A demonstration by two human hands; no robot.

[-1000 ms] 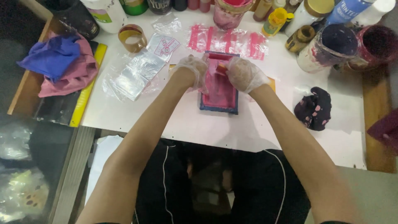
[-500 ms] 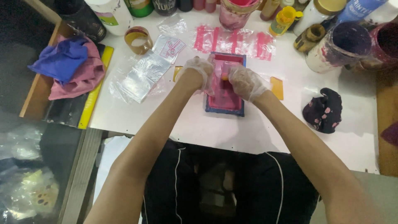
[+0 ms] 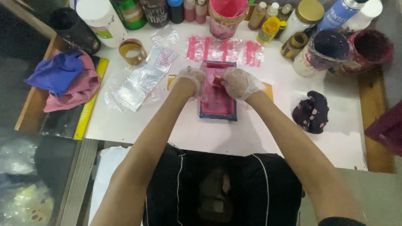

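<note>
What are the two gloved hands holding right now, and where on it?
Both hands, left hand and right hand, rest on the pink-inked screen frame, near its far end; exact grip unclear.

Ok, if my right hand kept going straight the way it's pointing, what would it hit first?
Probably the left hand: the right hand points left across the pink framed screen, and they nearly meet there. Depth is hard to judge.

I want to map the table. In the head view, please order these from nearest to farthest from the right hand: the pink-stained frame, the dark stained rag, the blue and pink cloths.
1. Pink-stained frame: right under the right hand.
2. Dark stained rag: on the right side of the table.
3. Blue and pink cloths: far at the left edge.
</note>
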